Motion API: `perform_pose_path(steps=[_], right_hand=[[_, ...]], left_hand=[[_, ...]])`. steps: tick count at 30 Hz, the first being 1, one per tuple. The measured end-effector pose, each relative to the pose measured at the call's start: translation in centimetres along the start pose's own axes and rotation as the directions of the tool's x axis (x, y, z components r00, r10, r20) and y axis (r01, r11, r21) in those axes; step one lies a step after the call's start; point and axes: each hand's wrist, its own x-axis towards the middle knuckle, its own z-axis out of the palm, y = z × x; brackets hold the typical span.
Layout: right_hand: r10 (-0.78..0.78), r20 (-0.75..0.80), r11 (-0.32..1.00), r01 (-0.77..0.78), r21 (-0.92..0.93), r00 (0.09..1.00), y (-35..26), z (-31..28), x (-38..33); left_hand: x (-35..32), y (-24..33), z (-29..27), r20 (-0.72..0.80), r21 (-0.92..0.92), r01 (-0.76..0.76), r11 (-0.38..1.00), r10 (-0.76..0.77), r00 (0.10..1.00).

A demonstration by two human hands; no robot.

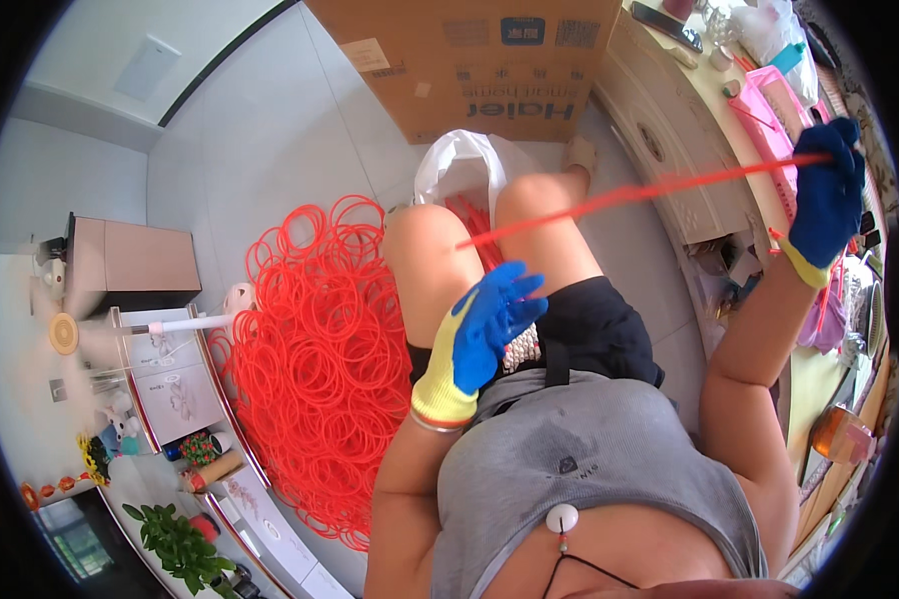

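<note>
My right hand (826, 190), in a blue and yellow work glove, is raised at the far right and closed on one end of a long, thin red plastic strip (644, 192). The strip stretches leftward above my thighs, blurred, and its other end hangs free over my knee. Below that end my left hand (494, 324), gloved the same way, is held over my lap with fingers apart and nothing in them. A white plastic bag (459, 160) stands between my knees, with more red strips (474, 215) in it. Many red rings (320, 379) lie heaped on the floor to my left.
A large cardboard box (489, 70) stands ahead. A cream cabinet (659, 130) runs along the right, with a pink basket (769, 110) on top. At left are a white fan (190, 324), its blades blurred, a low white cabinet (175, 394) and a green plant (180, 544).
</note>
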Motion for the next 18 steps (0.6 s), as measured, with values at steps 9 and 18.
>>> perform_pose_path(steps=[9, 18], right_hand=[[-0.225, -0.167, 0.974, 0.222, -0.038, 0.96, 0.1, -8.7, -5.9], [-0.119, -0.151, 0.978, 0.142, 0.152, 0.981, 9.6, -8.5, -2.9]], left_hand=[[3.5, 1.6, -3.8, -0.001, -0.357, -0.388, 0.849, 0.415, 0.91], [0.8, 6.7, -0.7, 0.019, -0.4, -0.569, 0.718, 0.628, 0.778]])
